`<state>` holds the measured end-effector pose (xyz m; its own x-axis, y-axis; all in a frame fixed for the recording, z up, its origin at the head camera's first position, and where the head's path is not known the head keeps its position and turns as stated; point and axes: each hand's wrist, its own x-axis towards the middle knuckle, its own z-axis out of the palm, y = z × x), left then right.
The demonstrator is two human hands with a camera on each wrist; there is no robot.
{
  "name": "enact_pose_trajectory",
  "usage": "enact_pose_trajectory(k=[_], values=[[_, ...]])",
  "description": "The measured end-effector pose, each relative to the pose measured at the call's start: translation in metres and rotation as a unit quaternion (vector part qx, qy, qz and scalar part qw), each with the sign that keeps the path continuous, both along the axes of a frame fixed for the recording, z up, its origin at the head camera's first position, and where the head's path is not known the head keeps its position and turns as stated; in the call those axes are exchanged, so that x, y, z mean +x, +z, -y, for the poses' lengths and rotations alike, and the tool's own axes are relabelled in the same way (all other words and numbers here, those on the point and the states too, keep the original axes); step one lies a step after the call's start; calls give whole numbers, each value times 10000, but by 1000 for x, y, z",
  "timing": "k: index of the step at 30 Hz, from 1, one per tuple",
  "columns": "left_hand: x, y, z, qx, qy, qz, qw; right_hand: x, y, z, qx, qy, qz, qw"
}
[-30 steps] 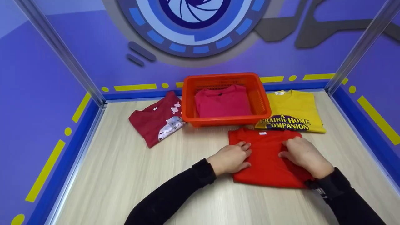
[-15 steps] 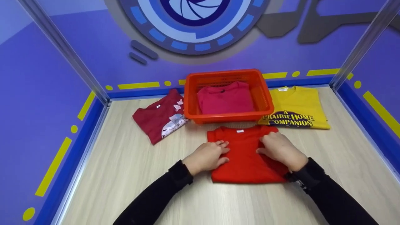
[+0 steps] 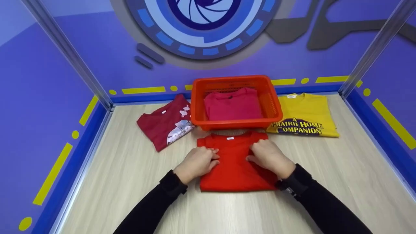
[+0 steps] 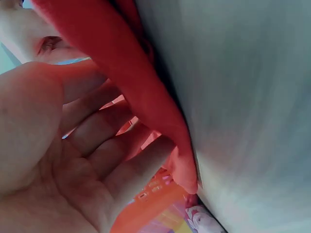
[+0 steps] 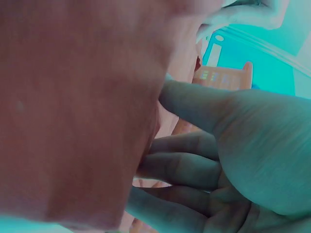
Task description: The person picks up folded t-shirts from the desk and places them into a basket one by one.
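Observation:
A folded red T-shirt (image 3: pixel 230 169) lies on the table just in front of the orange basket, its collar and white label toward the basket. My left hand (image 3: pixel 197 162) rests on its left side. In the left wrist view, the fingers (image 4: pixel 141 167) reach onto the red cloth (image 4: pixel 131 77). On the right part of the shirt, my right hand (image 3: pixel 272 158) presses with its fingertips, the thumb pointing inward. From the right wrist, the thumb (image 5: pixel 194 104) and fingers touch the fabric (image 5: pixel 73 121), apart from each other.
The orange basket (image 3: pixel 239 124) holds a folded pink shirt (image 3: pixel 232 105). Left of it lies a folded dark red shirt (image 3: pixel 162 122) with a white print. A folded yellow shirt (image 3: pixel 305 110) with lettering lies on the right. Blue panels (image 3: pixel 81 48) wall the table (image 3: pixel 130 182).
Both hands have slid the red T-shirt leftward along the table, from in front of the yellow shirt to below the basket. The basket and other shirts stay in place.

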<state>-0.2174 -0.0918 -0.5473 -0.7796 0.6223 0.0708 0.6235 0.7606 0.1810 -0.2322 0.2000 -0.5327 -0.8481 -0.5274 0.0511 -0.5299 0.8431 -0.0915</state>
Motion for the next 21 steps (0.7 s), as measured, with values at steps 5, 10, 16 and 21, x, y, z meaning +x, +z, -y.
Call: enact_pose_trajectory(k=[5, 10, 16, 21], values=[[3, -1, 7, -35, 84, -80, 9999, -1, -3, 8, -88, -32, 6, 10000], [5, -2, 5, -87, 175, -210, 9996, -3, -4, 8, -122, -61, 19, 9999], [5, 0, 0, -92, 297, -260, 9992, -4, -4, 7, -323, -153, 143, 9993], [7, 3, -9, -317, 241, -469, 9981, -5, -2, 1, -515, -239, 250, 9981]])
